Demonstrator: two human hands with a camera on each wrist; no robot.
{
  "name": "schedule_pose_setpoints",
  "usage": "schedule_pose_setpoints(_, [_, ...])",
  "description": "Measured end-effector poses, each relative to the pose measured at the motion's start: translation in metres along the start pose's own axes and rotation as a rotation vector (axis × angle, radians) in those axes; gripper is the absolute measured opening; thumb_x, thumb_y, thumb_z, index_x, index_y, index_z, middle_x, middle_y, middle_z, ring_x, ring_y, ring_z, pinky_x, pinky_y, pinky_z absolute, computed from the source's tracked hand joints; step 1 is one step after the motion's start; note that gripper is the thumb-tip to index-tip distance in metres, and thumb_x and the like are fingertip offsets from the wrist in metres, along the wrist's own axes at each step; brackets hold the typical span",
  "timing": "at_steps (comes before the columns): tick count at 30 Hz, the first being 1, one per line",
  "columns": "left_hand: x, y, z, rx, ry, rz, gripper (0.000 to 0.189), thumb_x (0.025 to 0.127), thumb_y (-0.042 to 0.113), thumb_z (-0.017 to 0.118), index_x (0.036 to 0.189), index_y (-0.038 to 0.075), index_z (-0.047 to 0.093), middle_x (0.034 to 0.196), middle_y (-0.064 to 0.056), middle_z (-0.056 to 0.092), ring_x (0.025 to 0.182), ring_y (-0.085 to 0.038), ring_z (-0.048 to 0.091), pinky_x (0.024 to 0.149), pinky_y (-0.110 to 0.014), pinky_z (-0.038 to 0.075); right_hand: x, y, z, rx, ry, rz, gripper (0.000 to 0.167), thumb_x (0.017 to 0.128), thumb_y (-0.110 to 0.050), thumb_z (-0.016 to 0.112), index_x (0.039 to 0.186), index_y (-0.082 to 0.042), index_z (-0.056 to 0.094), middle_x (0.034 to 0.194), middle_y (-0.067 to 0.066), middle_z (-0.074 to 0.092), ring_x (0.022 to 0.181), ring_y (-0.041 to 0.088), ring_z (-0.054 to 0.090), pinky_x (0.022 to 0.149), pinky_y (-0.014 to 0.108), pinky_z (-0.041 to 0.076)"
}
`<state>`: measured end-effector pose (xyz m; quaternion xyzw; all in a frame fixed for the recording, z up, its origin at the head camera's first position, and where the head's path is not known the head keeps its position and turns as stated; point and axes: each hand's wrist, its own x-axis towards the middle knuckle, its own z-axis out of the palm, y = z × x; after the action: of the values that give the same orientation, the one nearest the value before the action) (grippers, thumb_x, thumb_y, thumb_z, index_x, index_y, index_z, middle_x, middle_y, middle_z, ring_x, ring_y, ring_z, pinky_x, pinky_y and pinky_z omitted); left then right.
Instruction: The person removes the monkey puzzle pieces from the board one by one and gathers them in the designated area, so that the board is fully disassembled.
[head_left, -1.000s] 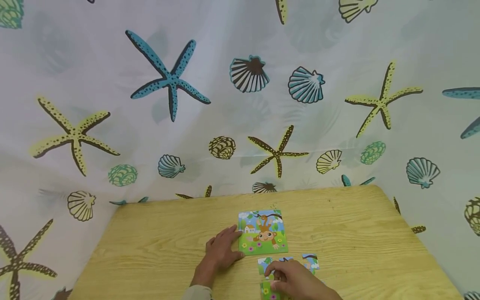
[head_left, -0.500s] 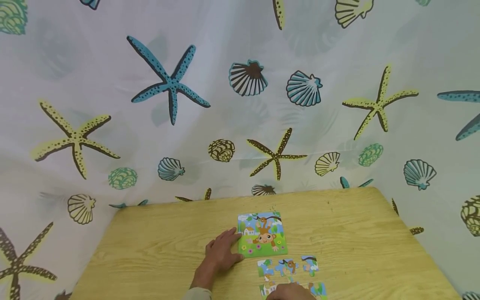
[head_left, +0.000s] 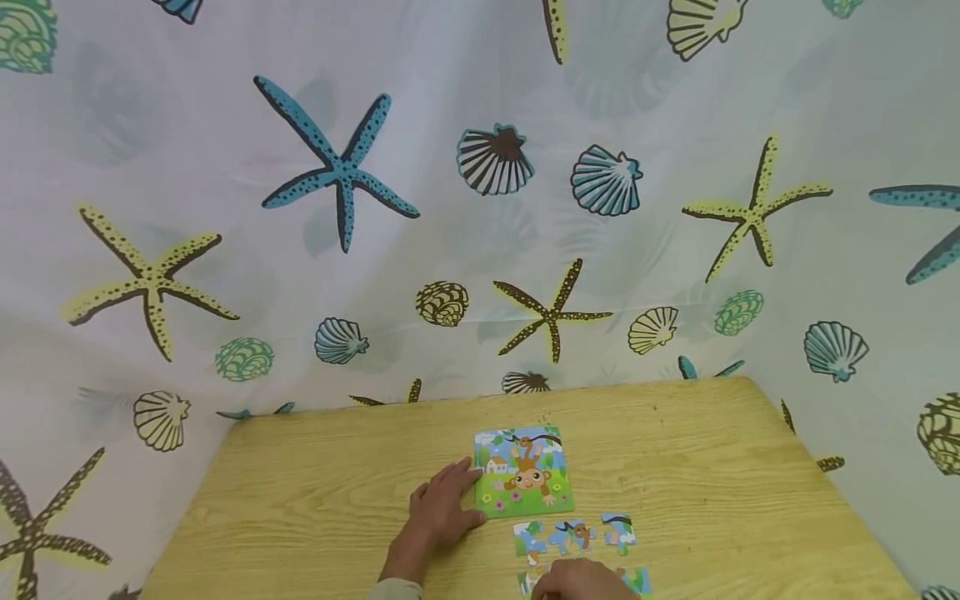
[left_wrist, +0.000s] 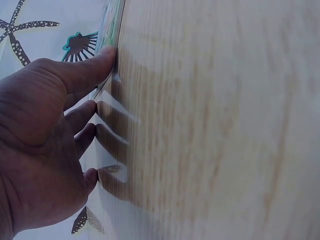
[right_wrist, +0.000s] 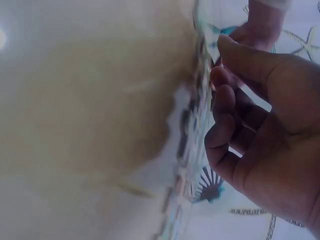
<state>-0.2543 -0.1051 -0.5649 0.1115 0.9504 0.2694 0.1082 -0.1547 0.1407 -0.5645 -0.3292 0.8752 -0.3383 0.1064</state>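
My left hand (head_left: pixel 444 504) rests on the table with its fingers spread, fingertips and thumb at the left edge of a square monkey picture (head_left: pixel 522 472). In the left wrist view, the thumb of that left hand (left_wrist: pixel 47 135) touches the picture's edge. My right hand (head_left: pixel 581 581) is over the lower puzzle pieces, partly cut off by the frame's bottom. Seen from the right wrist, the right hand (right_wrist: pixel 270 120) has bent fingers close to the pieces (right_wrist: pixel 187 145); whether a piece is between thumb and index finger cannot be made out. Three upper pieces, including a branch piece (head_left: pixel 618 532), lie below the picture.
A wooden table (head_left: pixel 315 492) extends on both sides of the hands. Behind it hangs a white curtain (head_left: pixel 420 233) printed with starfish and shells. A lower-row puzzle piece (head_left: pixel 639 579) lies right of the right hand.
My right hand has moved down from the lower-left green piece, uncovering the upper row of pieces. The left hand stays by the picture. The head view has shifted slightly.
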Motion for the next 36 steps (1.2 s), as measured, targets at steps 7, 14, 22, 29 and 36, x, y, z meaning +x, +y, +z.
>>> schedule_pose_setpoints(7, [0.000, 0.001, -0.002, -0.013, -0.004, -0.012, 0.063, 0.084, 0.029, 0.075, 0.141, 0.019, 0.051, 0.157, -0.003, 0.036, 0.146, -0.032, 0.027, 0.111, -0.068, 0.017, 0.029, 0.014, -0.035, 0.020, 0.090, 0.129, 0.017, 0.089, -0.020, 0.068, 0.104, -0.012, 0.072, 0.086, -0.011, 0.063, 0.074, -0.002, 0.053, 0.065, 0.016, 0.048])
schedule_pose_setpoints(14, [-0.004, 0.002, -0.004, -0.042, 0.005, -0.008, 0.062, 0.084, 0.028, 0.075, 0.141, 0.019, 0.051, 0.157, -0.004, 0.035, 0.147, -0.032, 0.026, 0.113, -0.068, 0.014, 0.070, 0.039, -0.051, -0.177, 0.147, 0.197, 0.039, 0.088, -0.028, 0.070, 0.120, -0.006, 0.066, 0.104, 0.003, 0.058, 0.088, 0.012, 0.053, 0.076, 0.028, 0.049])
schedule_pose_setpoints(22, [-0.007, 0.003, -0.005, -0.045, -0.002, -0.007, 0.061, 0.085, 0.028, 0.074, 0.141, 0.018, 0.051, 0.157, -0.005, 0.035, 0.146, -0.033, 0.026, 0.113, -0.068, 0.014, 0.089, 0.046, -0.046, -0.132, 0.072, 0.233, 0.059, 0.083, -0.037, 0.075, 0.132, -0.009, 0.059, 0.113, 0.004, 0.055, 0.097, 0.017, 0.056, 0.080, 0.033, 0.051])
schedule_pose_setpoints(29, [-0.006, 0.003, -0.004, -0.042, -0.010, -0.030, 0.061, 0.085, 0.029, 0.074, 0.141, 0.020, 0.051, 0.158, -0.003, 0.034, 0.147, -0.031, 0.025, 0.115, -0.066, 0.013, 0.095, 0.041, -0.044, -0.194, 0.050, 0.180, 0.063, 0.079, -0.039, 0.079, 0.131, -0.008, 0.060, 0.112, 0.004, 0.055, 0.095, 0.016, 0.054, 0.081, 0.033, 0.051])
schedule_pose_setpoints(36, [-0.006, 0.003, -0.002, -0.032, 0.003, -0.020, 0.061, 0.084, 0.029, 0.074, 0.140, 0.019, 0.051, 0.157, -0.004, 0.035, 0.146, -0.033, 0.026, 0.114, -0.067, 0.014, 0.099, 0.037, -0.048, -0.173, 0.021, 0.209, 0.048, 0.080, -0.031, 0.079, 0.122, -0.011, 0.065, 0.109, 0.003, 0.057, 0.096, 0.018, 0.057, 0.082, 0.033, 0.053])
